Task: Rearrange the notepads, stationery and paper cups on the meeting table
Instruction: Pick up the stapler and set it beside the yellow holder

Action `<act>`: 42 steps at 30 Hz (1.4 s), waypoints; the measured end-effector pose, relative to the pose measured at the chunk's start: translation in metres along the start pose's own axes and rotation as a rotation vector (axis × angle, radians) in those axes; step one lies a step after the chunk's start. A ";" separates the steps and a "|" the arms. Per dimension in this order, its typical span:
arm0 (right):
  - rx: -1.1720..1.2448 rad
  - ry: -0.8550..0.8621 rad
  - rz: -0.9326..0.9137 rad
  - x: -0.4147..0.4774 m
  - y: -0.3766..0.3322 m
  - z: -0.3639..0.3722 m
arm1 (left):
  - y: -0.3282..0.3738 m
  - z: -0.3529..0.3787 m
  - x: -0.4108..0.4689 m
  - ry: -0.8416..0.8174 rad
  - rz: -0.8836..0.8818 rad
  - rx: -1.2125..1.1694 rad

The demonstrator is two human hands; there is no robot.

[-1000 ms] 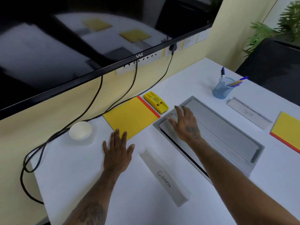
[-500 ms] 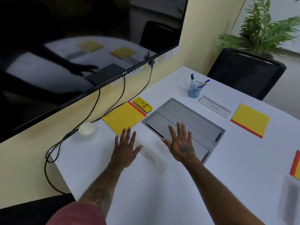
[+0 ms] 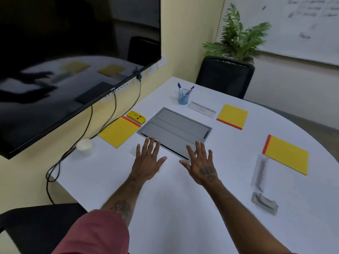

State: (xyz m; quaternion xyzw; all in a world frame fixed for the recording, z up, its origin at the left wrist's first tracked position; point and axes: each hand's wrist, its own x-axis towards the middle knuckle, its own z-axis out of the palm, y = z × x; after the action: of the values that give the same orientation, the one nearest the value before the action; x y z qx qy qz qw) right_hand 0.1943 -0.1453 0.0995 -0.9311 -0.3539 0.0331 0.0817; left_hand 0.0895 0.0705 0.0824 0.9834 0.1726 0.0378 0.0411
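The left hand (image 3: 148,162) and right hand (image 3: 200,165) are pulling back, fingers spread and empty, over the bench (image 3: 165,208) at centre frame, leaving the notepad (image 3: 119,132) and paper cup (image 3: 84,145) lying centre-left, apparently settled.

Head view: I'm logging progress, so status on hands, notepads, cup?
Left hand, right hand open, empty, near the grey cable box. Three yellow notepads flat, paper cup apart, untouched. Nothing in the way.

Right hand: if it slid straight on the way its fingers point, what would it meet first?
Most likely the grey cable hatch set into the table. The right hand has straight fingers, with the tips at the hatch's near edge. Whether the hand touches the table or floats above it is hard to tell.
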 end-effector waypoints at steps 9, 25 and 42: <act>-0.024 0.082 0.148 -0.100 0.100 -0.032 | 0.125 -0.005 -0.034 0.002 0.148 -0.044; -0.007 0.062 0.313 -0.213 0.252 -0.036 | 0.314 0.018 -0.062 -0.055 0.362 -0.080; 0.099 -0.127 0.414 -0.214 0.305 0.065 | 0.377 0.109 -0.007 -0.351 0.607 -0.126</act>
State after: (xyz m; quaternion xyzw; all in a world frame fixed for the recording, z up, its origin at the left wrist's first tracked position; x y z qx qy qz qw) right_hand 0.2258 -0.5040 -0.0168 -0.9748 -0.1573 0.1251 0.0964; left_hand 0.2189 -0.2926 0.0091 0.9769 -0.1396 -0.1105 0.1178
